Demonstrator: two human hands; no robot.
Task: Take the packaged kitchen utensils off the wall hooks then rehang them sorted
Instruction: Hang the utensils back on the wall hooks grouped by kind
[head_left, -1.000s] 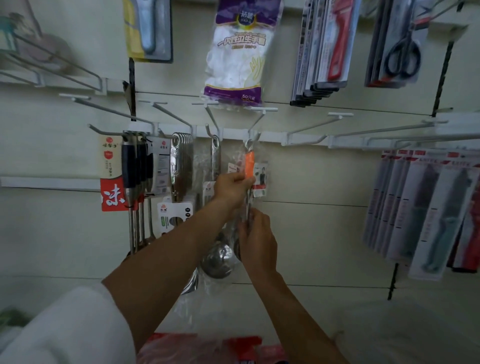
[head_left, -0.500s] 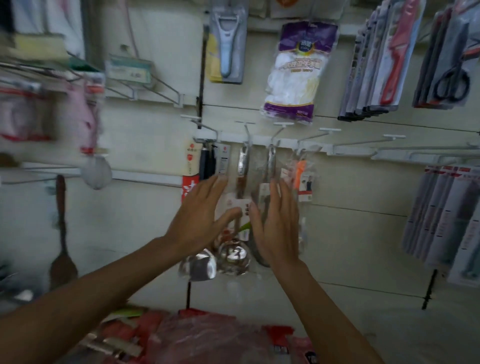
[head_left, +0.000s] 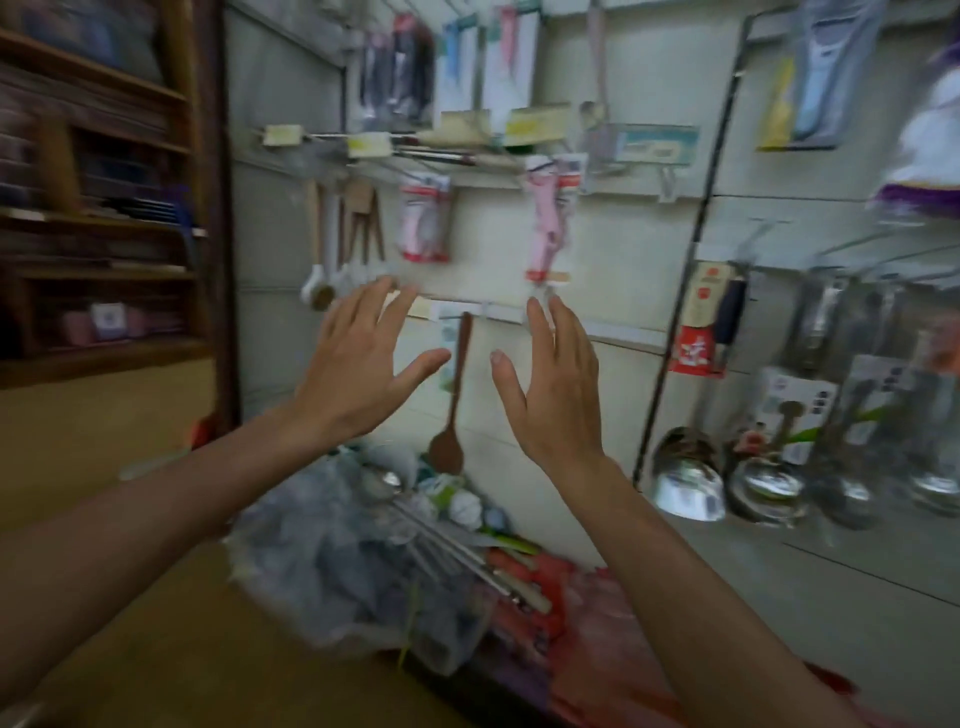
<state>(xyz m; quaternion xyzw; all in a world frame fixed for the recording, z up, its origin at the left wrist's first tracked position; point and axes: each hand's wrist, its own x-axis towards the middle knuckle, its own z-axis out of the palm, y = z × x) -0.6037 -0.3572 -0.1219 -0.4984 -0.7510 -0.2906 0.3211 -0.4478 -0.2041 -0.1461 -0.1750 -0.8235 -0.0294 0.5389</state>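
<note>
The left hand (head_left: 358, 374) and right hand (head_left: 558, 400) are raised before the wall, each grip wide, fingers spread, holding nothing; a brown spoon (head_left: 448, 447) hangs between them; packaged ladles (head_left: 769, 467) hang at right; bagged utensils (head_left: 384, 551), seemingly, lie heaped below.

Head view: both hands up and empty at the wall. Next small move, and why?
Probably move the right hand to the brown spoon and grip its handle. That hand and the left hand are open and hold nothing, and the spoon hangs on the wall between them. The blur makes this tentative.
</note>
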